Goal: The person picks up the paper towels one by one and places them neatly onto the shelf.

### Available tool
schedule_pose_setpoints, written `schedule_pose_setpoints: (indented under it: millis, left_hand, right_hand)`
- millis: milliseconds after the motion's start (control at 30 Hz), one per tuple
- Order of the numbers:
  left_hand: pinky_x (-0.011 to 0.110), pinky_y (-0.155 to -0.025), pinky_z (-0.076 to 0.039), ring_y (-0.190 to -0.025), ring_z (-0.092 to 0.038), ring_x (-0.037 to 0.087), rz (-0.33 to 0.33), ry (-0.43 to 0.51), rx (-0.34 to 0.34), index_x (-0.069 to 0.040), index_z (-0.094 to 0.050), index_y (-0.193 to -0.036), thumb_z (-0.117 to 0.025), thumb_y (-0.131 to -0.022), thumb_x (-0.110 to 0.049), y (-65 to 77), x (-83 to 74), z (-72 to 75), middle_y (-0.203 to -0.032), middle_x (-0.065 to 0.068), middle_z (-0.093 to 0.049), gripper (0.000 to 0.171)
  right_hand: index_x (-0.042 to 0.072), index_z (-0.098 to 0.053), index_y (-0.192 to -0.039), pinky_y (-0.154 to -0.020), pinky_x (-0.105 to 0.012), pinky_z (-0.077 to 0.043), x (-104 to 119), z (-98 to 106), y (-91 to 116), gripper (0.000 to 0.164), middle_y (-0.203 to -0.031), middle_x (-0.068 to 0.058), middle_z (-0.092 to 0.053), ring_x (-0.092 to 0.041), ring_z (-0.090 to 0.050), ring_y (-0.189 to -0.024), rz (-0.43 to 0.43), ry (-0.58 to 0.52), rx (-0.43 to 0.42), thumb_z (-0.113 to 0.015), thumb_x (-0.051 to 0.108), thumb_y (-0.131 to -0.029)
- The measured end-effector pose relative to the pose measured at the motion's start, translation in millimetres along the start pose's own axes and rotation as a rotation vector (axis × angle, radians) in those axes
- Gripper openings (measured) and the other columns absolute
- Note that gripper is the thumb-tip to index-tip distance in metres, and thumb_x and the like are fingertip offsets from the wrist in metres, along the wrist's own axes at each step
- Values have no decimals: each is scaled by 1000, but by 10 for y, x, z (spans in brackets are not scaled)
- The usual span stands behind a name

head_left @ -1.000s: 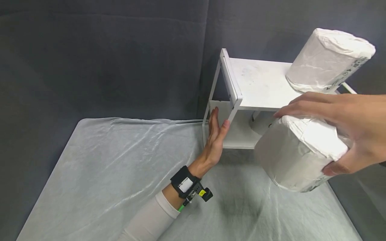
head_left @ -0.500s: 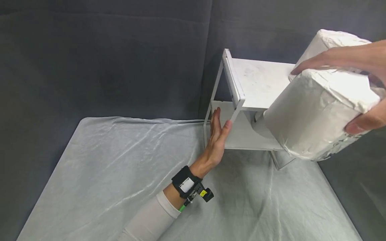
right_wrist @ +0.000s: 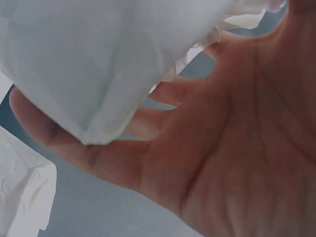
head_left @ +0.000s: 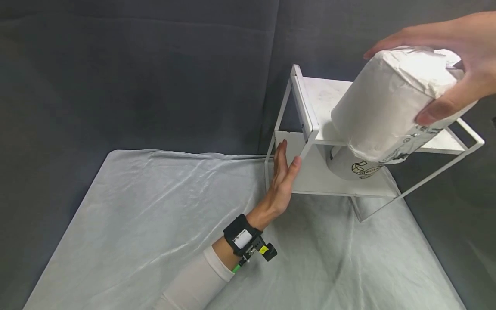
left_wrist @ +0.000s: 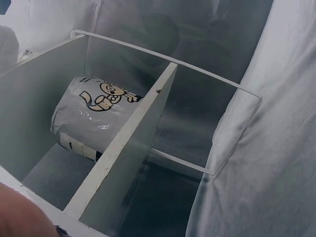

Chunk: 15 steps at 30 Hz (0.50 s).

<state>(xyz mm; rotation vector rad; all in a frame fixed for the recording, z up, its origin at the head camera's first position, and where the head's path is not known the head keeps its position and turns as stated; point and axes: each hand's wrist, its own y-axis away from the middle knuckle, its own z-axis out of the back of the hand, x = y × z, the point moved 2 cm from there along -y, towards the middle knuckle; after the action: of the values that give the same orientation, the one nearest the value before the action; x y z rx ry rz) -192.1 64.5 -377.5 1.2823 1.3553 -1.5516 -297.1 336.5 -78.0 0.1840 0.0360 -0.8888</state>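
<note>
My right hand (head_left: pixel 461 60) grips a white-wrapped paper roll (head_left: pixel 391 103) by its top end, thumb on the near side and fingers on the far side. The roll tilts over the upper shelf (head_left: pixel 321 94) of a small white two-tier rack, its lower end overlapping the shelf's front edge. My left hand (head_left: pixel 277 193) lies with straight fingers against the rack's left side frame (head_left: pixel 302 103). On the lower shelf stands another wrapped roll (left_wrist: pixel 98 111) with a printed cartoon figure. A third roll on the upper shelf is mostly hidden behind the held one; white wrapping (right_wrist: pixel 24 187) shows in the right wrist view.
The rack stands on a grey cloth-covered table (head_left: pixel 174 206), near its back edge. A thin metal leg frame (head_left: pixel 434 176) slants out at the rack's right. Dark grey curtain (head_left: pixel 155 77) hangs behind.
My right hand has lifted the held roll from in front of the rack up to the upper shelf, first up and right, then left. The left hand keeps its place on the rack.
</note>
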Motion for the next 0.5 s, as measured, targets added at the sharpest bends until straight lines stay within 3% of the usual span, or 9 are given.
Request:
schedule_pose_setpoints:
  millis: [67,167,300,500]
  left_hand:
    - [57,-130,-4,-163,6,21,2,-4,-2,-10,2,-171,-25,-97,-85,6,5,-2,-178,9,8,109]
    - [56,-130,-3,-163,7,22,3,-8,-2,-11,2,-171,-25,-97,-85,13,9,-3,-178,11,7,108]
    - [56,-130,-3,-163,7,21,0,-7,4,-12,3,-171,-25,-98,-85,11,3,-3,-178,10,8,107]
    - [56,-130,-3,-163,7,22,-5,-6,13,-10,4,-171,-24,-97,-86,11,1,-10,-178,11,9,109]
  right_hand:
    - [55,-33,-160,-65,-29,-46,357,106,8,128,-143,21,-52,-6,-50,-105,-16,2,-13,-107,39,-56]
    - [51,-34,-161,-73,-20,-42,572,177,-27,124,-140,26,-50,-2,-50,-104,12,22,-14,-106,36,-60]
    - [50,-29,-164,-80,-16,-37,512,158,-117,123,-148,25,-45,-3,-46,-113,26,-2,38,-103,36,-67]
    - [45,-22,-167,-82,-17,-42,430,161,-222,119,-162,5,-39,-11,-45,-125,6,-3,118,-98,42,-75]
